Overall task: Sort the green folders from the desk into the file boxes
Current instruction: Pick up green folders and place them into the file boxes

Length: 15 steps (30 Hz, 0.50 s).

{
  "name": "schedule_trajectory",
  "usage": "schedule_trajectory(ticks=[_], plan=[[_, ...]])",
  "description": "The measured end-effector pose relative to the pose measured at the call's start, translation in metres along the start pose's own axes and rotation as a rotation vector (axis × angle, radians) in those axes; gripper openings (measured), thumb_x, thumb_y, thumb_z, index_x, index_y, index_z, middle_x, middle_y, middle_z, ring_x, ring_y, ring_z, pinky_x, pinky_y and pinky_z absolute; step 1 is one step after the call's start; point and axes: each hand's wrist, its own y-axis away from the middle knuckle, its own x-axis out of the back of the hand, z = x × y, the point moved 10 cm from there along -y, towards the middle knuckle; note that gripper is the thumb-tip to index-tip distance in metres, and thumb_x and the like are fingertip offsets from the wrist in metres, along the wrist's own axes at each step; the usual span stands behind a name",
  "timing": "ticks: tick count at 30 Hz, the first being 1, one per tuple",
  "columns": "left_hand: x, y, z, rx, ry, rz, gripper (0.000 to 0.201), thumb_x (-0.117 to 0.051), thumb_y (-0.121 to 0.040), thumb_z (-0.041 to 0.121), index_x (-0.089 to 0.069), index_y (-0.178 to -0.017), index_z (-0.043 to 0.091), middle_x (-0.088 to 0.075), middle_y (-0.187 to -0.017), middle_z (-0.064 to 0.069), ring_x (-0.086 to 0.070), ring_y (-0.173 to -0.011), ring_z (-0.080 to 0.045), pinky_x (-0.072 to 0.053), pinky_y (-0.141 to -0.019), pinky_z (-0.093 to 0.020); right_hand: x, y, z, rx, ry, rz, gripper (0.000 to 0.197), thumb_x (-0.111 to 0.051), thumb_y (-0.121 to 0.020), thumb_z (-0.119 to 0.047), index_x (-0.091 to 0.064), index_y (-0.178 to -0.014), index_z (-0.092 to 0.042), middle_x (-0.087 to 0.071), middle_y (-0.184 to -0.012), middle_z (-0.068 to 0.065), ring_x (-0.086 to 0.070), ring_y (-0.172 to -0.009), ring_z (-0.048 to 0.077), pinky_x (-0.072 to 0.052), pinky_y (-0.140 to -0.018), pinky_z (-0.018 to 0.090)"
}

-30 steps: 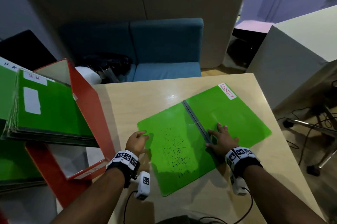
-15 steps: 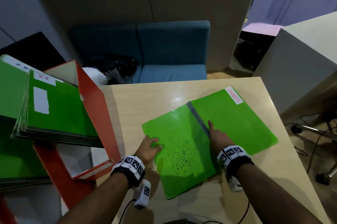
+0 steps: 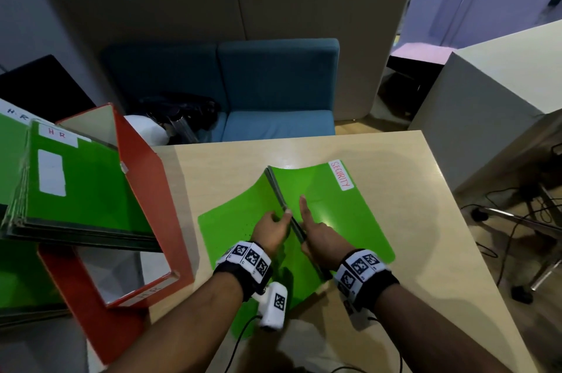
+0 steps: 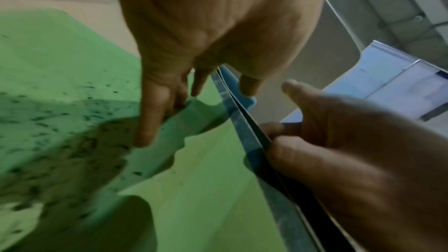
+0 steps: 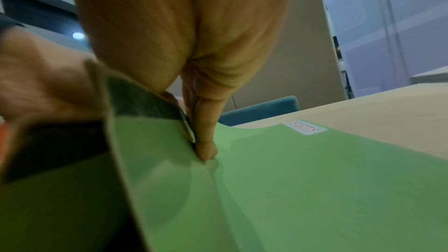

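Note:
A green folder [image 3: 334,220] with a white SECURITY label [image 3: 342,175] lies half open on the desk [image 3: 425,266], its dark spine raised like a tent. My left hand [image 3: 279,219] pinches the spine from the left, fingers on the speckled left cover [image 4: 72,122] and thumb across the ridge. My right hand [image 3: 304,216] grips the spine from the right, its forefinger stretched along the right cover [image 5: 315,179]. A red file box [image 3: 143,190] marked HR stands at the desk's left edge, with green HR folders [image 3: 85,184] leaning out of it.
More green folders [image 3: 15,275] lie stacked at the far left. A blue sofa [image 3: 273,90] with a dark bag [image 3: 182,111] stands behind the desk. A white cabinet [image 3: 501,84] stands to the right, with cables and chair legs [image 3: 532,220] on the floor.
The folder lay flat and open; its two covers have now folded upward at the spine. My left hand slid from the left cover's edge to the spine, beside my right hand.

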Motion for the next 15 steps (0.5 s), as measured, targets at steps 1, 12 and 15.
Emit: schedule_trajectory(ticks=[1, 12, 15], plan=[[0.009, -0.004, 0.001, 0.014, -0.064, 0.072, 0.064, -0.049, -0.092, 0.057, -0.051, -0.132, 0.006, -0.056, -0.134, -0.015, -0.058, -0.115, -0.032, -0.048, -0.098, -0.040, -0.003, -0.001, -0.008, 0.032, -0.032, 0.001, 0.099, -0.051, -0.088, -0.004, 0.029, -0.145, -0.017, -0.068, -0.103, 0.023, -0.065, -0.077, 0.031, -0.050, -0.067, 0.036], [0.055, -0.003, 0.017, -0.057, -0.109, 0.188, 0.015, -0.057, -0.089, 0.017, -0.067, -0.091, 0.006, -0.070, -0.092, -0.013, -0.066, -0.082, -0.029, -0.057, -0.074, -0.036, -0.013, 0.001, -0.049, 0.241, -0.277, 0.021, 0.070, -0.045, -0.098, -0.027, -0.001, -0.152, -0.029, -0.053, -0.137, 0.013, -0.057, -0.118, 0.028, -0.045, -0.100, 0.038], [0.060, 0.001, 0.029, -0.119, -0.039, 0.188, 0.009, -0.056, -0.086, 0.012, -0.064, -0.085, 0.009, -0.068, -0.086, -0.011, -0.065, -0.082, -0.029, -0.056, -0.075, -0.038, -0.010, -0.004, -0.040, 0.202, -0.274, 0.051, 0.067, -0.047, -0.097, -0.039, -0.014, -0.152, -0.019, -0.042, -0.147, 0.009, -0.048, -0.127, 0.022, -0.038, -0.107, 0.036]])
